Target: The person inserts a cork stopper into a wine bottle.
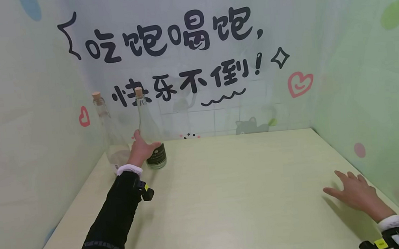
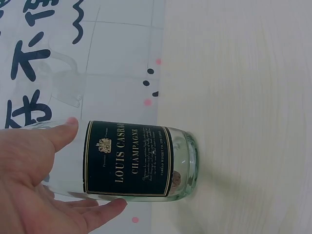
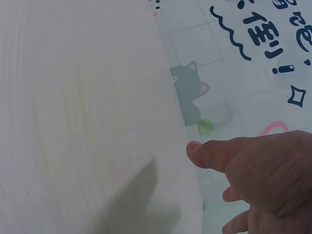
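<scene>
My left hand is at a clear glass bottle with a cork stopper. In the left wrist view its dark label reads "LOUIS CASBA… CHAMPAGNE". My left thumb lies along one side of the glass, and the fingers extend along the other, spread rather than curled. How firmly they touch is unclear. The bottle is upright at the table's back left. A second corked clear bottle stands just left of it, partly hidden by the hand. My right hand hovers above the table's right side, fingers spread, holding nothing.
The pale wooden table runs back to a printed wall sheet with dark characters and hearts. Side sheets flank it left and right, the right one close to my right hand. A small device is strapped to each wrist.
</scene>
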Available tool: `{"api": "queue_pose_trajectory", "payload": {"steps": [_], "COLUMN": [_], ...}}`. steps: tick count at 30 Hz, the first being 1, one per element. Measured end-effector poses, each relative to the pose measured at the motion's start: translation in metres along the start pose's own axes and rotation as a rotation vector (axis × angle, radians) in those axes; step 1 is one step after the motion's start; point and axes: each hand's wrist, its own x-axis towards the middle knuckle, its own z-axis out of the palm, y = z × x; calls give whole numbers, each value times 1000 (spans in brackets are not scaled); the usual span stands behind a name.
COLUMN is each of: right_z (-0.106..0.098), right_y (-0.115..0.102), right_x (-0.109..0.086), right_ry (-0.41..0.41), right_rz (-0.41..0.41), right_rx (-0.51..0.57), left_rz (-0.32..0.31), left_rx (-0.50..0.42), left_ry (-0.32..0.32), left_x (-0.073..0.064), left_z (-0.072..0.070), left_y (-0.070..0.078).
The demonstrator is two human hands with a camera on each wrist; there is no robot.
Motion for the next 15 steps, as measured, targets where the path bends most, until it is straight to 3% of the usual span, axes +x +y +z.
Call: {"api": "queue_pose_trajectory", "payload": {"steps": [4, 8, 15], "right_z": [2, -1, -9], "right_y": [-2, -6, -12], "right_x": [-1, -1, 2], "right_ry": [8, 26, 53], "right_rz": [-17, -30, -50], "right_rx": [9, -5, -11], "left_rz": [10, 60, 259], "left_rx": [24, 85, 194], "left_ry": [25, 96, 255], "left_x": [-4, -10, -21], "left_z": [-2, -4, -12], "left_y": [5, 14, 35]}}
